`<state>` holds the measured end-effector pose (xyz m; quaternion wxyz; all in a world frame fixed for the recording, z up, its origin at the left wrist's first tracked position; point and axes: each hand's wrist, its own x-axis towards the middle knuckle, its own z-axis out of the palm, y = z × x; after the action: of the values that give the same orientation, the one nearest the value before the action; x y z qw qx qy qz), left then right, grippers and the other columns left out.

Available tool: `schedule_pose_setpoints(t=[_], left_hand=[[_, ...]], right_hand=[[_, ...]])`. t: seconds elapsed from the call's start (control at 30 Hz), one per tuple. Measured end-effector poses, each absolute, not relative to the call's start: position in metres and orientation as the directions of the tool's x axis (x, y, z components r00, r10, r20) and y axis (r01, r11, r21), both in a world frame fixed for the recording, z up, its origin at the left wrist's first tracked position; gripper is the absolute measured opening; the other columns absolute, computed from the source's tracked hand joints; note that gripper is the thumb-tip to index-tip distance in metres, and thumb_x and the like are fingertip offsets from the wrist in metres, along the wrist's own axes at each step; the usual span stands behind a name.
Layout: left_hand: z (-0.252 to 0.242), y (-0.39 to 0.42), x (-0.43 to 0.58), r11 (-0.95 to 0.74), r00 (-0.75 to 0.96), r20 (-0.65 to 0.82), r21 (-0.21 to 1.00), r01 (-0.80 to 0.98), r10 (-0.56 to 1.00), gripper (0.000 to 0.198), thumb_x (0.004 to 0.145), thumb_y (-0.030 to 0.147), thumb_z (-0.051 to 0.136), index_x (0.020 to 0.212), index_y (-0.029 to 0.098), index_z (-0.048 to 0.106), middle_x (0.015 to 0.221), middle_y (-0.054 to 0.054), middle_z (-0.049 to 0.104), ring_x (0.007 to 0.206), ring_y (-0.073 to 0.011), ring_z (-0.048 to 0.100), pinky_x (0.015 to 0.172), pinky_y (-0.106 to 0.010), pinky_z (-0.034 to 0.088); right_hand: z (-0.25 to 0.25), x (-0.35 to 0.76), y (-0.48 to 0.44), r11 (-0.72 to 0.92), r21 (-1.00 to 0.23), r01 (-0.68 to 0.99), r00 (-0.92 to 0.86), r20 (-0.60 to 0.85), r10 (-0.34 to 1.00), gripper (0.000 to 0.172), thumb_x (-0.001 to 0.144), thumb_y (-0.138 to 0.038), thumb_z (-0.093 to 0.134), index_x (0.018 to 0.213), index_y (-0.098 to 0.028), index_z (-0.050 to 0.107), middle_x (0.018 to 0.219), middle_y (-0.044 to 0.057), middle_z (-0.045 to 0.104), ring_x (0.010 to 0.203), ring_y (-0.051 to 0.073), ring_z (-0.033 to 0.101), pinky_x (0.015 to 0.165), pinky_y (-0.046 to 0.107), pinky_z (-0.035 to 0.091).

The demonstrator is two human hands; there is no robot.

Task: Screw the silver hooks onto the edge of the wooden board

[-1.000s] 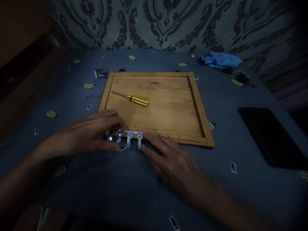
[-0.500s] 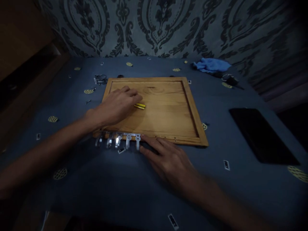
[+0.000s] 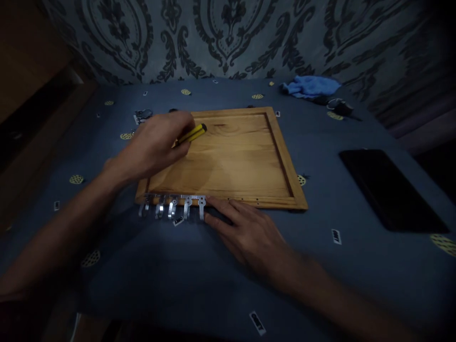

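My left hand (image 3: 156, 140) is closed around a slim yellow-and-black tool (image 3: 194, 134) above the left part of a framed wooden board (image 3: 235, 156). The tool's black end points up and right; its other end is hidden in the hand. Along the board's near edge, at the left, lies a metal hook rail (image 3: 174, 202) with several hooks hanging over the side. My right hand (image 3: 249, 230) is at the rail's right end, its fingers holding it against the board's edge. Something dark shows between thumb and fingers, too dim to name.
Small metal hardware (image 3: 143, 115) lies beyond the board's left corner. A blue cloth (image 3: 311, 86) is at the back right, with a dark item with a ring (image 3: 340, 107) by it. A black flat slab (image 3: 390, 190) lies right on the patterned blue cover (image 3: 199, 275).
My left hand has lifted and drawn back leftward with the yellow-and-black tool, which was low over the board before. The right hand stays at the rail's end. The view has shifted slightly.
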<state>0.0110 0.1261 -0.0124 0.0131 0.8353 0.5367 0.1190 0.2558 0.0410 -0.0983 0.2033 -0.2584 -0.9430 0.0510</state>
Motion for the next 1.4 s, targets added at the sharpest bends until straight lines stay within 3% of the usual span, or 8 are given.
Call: schedule_pose_setpoints(t=[0.17, 0.3, 0.37, 0.47, 0.7, 0.93, 1.23, 1.4], left_hand=[[-0.006, 0.126, -0.019, -0.371, 0.258, 0.267, 0.627, 0.685, 0.928, 0.021, 0.080, 0.029, 0.072, 0.098, 0.019, 0.067, 0.088, -0.002, 0.067, 0.079, -0.0175, 0.063, 0.072, -0.031, 0.048], [-0.019, 0.139, -0.033, -0.284, 0.216, 0.192, 0.768, 0.574, 0.957, 0.030, 0.080, 0.032, 0.072, 0.103, 0.015, 0.067, 0.090, -0.003, 0.068, 0.077, -0.0164, 0.063, 0.070, -0.029, 0.051], [-0.027, 0.147, -0.029, -0.340, 0.291, 0.188, 0.661, 0.669, 0.938, 0.030, 0.086, 0.029, 0.065, 0.111, 0.013, 0.068, 0.092, -0.005, 0.069, 0.079, -0.0170, 0.064, 0.071, -0.029, 0.052], [-0.042, 0.153, -0.012, -0.455, 0.427, 0.158, 0.326, 0.829, 0.891, 0.028, 0.093, 0.019, 0.055, 0.117, 0.011, 0.068, 0.102, -0.008, 0.071, 0.092, -0.0207, 0.066, 0.083, -0.033, 0.053], [-0.060, 0.145, 0.022, -0.516, 0.506, 0.110, 0.107, 0.850, 0.856, 0.029, 0.103, 0.014, 0.046, 0.121, 0.021, 0.068, 0.120, -0.011, 0.068, 0.114, -0.0229, 0.064, 0.097, -0.037, 0.052], [-0.043, 0.141, -0.028, -0.377, 0.357, 0.140, 0.156, 0.913, 0.923, 0.029, 0.100, 0.016, 0.051, 0.125, 0.019, 0.065, 0.125, -0.010, 0.068, 0.119, -0.0216, 0.063, 0.102, -0.032, 0.050], [-0.065, 0.119, -0.146, 0.015, -0.041, 0.107, 0.226, 0.974, 0.993, 0.021, 0.091, 0.030, 0.054, 0.091, 0.019, 0.072, 0.083, -0.003, 0.073, 0.078, -0.0194, 0.064, 0.072, -0.028, 0.045], [-0.083, 0.117, -0.143, 0.089, -0.119, 0.115, 0.238, 0.967, 0.986, 0.024, 0.090, 0.039, 0.059, 0.095, 0.019, 0.071, 0.091, -0.004, 0.073, 0.081, -0.0204, 0.064, 0.071, -0.029, 0.042]], right_hand=[[-0.096, 0.255, 0.042, 0.874, -0.170, 0.456, -0.768, 0.421, 0.483, 0.033, 0.093, -0.005, 0.055, 0.118, -0.014, 0.075, 0.131, 0.016, 0.074, 0.104, 0.029, 0.076, 0.080, 0.043, 0.068], [-0.094, 0.253, 0.044, 0.884, -0.163, 0.439, -0.760, 0.458, 0.461, 0.034, 0.093, -0.002, 0.050, 0.112, -0.014, 0.075, 0.125, 0.015, 0.077, 0.099, 0.028, 0.077, 0.078, 0.041, 0.069], [-0.095, 0.252, 0.044, 0.886, -0.139, 0.443, -0.756, 0.474, 0.452, 0.037, 0.093, -0.002, 0.047, 0.112, -0.015, 0.075, 0.123, 0.014, 0.078, 0.097, 0.028, 0.078, 0.075, 0.041, 0.069], [-0.098, 0.251, 0.046, 0.892, -0.098, 0.442, -0.746, 0.512, 0.426, 0.040, 0.093, -0.002, 0.041, 0.107, -0.018, 0.076, 0.120, 0.013, 0.079, 0.093, 0.025, 0.079, 0.073, 0.038, 0.069], [-0.106, 0.256, 0.051, 0.908, 0.030, 0.418, -0.790, 0.505, 0.347, 0.045, 0.097, -0.006, 0.037, 0.107, -0.019, 0.078, 0.120, 0.015, 0.079, 0.093, 0.025, 0.080, 0.070, 0.039, 0.070], [-0.109, 0.259, 0.053, 0.909, 0.052, 0.413, -0.797, 0.504, 0.333, 0.044, 0.097, -0.006, 0.039, 0.107, -0.020, 0.079, 0.122, 0.014, 0.078, 0.093, 0.024, 0.080, 0.071, 0.036, 0.069], [-0.110, 0.262, 0.051, 0.910, 0.019, 0.414, -0.809, 0.466, 0.358, 0.039, 0.099, -0.010, 0.045, 0.116, -0.021, 0.077, 0.132, 0.013, 0.075, 0.103, 0.025, 0.078, 0.078, 0.039, 0.069], [-0.108, 0.260, 0.051, 0.910, -0.001, 0.414, -0.801, 0.475, 0.364, 0.039, 0.100, -0.009, 0.043, 0.112, -0.020, 0.078, 0.129, 0.013, 0.075, 0.102, 0.024, 0.078, 0.079, 0.038, 0.069]])
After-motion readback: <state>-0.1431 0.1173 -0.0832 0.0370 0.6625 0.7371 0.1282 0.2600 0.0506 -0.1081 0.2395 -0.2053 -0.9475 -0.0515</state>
